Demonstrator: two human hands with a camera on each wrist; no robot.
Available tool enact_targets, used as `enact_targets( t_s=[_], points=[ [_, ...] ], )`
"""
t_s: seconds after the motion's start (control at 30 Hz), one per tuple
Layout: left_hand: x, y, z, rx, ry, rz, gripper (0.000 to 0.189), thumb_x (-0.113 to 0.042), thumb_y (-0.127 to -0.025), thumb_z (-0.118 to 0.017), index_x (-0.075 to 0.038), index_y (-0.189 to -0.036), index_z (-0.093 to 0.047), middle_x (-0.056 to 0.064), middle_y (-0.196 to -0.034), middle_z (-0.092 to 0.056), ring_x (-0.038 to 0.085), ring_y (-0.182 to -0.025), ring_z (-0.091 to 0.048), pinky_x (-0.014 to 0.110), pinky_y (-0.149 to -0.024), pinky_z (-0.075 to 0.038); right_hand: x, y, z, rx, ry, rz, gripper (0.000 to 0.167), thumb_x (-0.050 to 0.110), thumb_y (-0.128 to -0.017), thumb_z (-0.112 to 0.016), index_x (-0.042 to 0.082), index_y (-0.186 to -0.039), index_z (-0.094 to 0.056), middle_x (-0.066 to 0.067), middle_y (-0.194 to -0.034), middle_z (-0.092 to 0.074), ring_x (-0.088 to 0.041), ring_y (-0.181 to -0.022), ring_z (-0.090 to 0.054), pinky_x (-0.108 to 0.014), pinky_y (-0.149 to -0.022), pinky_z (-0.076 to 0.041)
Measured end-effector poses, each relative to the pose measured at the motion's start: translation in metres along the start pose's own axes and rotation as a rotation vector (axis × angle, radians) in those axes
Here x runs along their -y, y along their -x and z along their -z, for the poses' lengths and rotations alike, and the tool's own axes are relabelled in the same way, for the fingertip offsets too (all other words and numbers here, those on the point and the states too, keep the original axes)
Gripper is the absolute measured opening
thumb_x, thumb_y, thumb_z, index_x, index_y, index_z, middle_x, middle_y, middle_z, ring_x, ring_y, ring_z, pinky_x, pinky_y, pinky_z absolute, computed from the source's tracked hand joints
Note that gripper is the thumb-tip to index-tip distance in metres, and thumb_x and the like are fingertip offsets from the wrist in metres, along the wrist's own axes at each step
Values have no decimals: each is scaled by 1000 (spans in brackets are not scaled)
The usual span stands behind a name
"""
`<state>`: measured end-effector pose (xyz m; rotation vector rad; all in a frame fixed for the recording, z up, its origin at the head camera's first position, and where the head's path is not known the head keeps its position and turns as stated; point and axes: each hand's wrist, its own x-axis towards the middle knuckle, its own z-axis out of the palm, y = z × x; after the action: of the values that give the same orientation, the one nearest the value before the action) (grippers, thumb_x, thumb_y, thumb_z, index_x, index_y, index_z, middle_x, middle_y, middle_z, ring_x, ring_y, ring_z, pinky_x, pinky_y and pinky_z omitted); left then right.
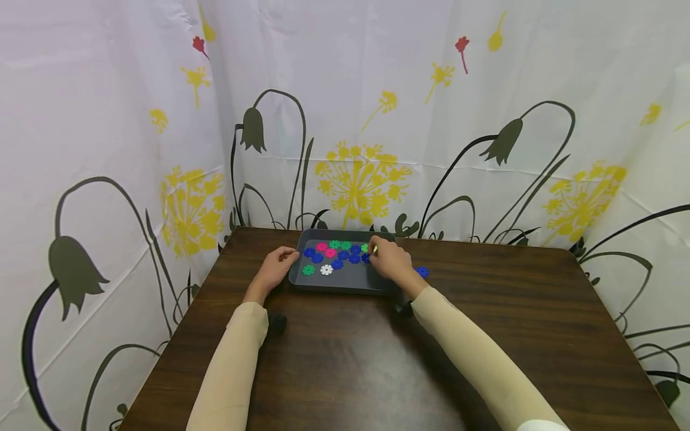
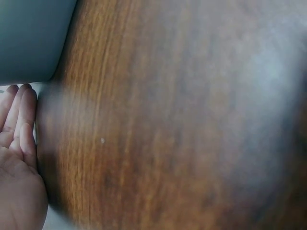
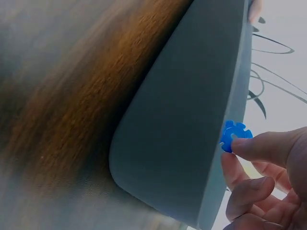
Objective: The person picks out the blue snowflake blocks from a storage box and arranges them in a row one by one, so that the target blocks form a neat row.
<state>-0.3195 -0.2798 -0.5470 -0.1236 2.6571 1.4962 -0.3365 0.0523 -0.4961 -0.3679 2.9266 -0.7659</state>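
Note:
A dark grey tray (image 1: pixel 353 284) holds several flower-shaped notched discs in blue, green, pink and white. My right hand (image 1: pixel 390 261) is over the tray's right part. In the right wrist view its thumb and a finger pinch a blue notched disc (image 3: pixel 235 136) near the tray's rim. Just beside those fingertips in the head view lies a yellow-green disc (image 1: pixel 365 247), partly covered. At the tray's left end is my left hand (image 1: pixel 276 265), its fingertips right at the rim. The left wrist view shows its fingers (image 2: pixel 27 108) extended and holding nothing.
One more blue disc (image 1: pixel 423 272) lies on the brown wooden table (image 1: pixel 512 311), to the right of the tray. A white curtain (image 1: pixel 345 108) with printed flowers hangs behind the table and along both sides. Dark wrist devices (image 1: pixel 277 323) sit under the forearms.

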Motion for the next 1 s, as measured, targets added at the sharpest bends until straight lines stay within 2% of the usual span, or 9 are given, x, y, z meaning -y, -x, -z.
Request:
enact_targets(
  t_s=[0.3, 0.47, 0.6, 0.83, 1.0],
  points=[
    [1, 0, 0, -4, 14, -9, 51, -40, -114, -53, -2, -149, -56, 23, -146, -59, 37, -136, -54, 56, -121, -42, -5, 11, 6, -19, -53, 4, 6, 27, -105, -68, 24, -110, -65, 1, -113, -78, -26, -85, -69, -44, -70, -49],
    [0, 0, 0, -5, 13, -11, 51, -40, -114, -54, -2, -148, -56, 23, -146, -59, 38, -137, -54, 56, -121, -41, -11, 16, 15, -30, -97, -1, 8, 28, -105, -69, 22, -109, -64, -3, -118, -77, -28, -94, -70, -48, -77, -52],
    [1, 1, 0, -1, 4, -13, 53, -41, -114, -53, -2, -149, -56, 23, -146, -59, 38, -137, -54, 57, -121, -41, -18, 18, 20, -45, -121, -7, 9, 27, -105, -69, 21, -108, -64, -4, -116, -76, -29, -96, -69, -50, -81, -51],
    [-1, 2, -1, -9, 10, -17, 50, -39, -114, -54, -2, -148, -57, 23, -147, -59, 38, -137, -54, 56, -121, -41, -27, 22, 25, -86, -131, -10, 10, 29, -104, -70, 22, -106, -64, -1, -109, -76, -28, -91, -68, -47, -76, -49],
    [-2, 3, -1, -10, 8, -18, 50, -39, -114, -54, -3, -148, -57, 23, -147, -59, 38, -138, -53, 56, -121, -41, -31, 27, 30, -122, -152, 15, 9, 29, -104, -70, 23, -108, -65, 0, -110, -77, -26, -93, -70, -45, -75, -49]
  ],
)
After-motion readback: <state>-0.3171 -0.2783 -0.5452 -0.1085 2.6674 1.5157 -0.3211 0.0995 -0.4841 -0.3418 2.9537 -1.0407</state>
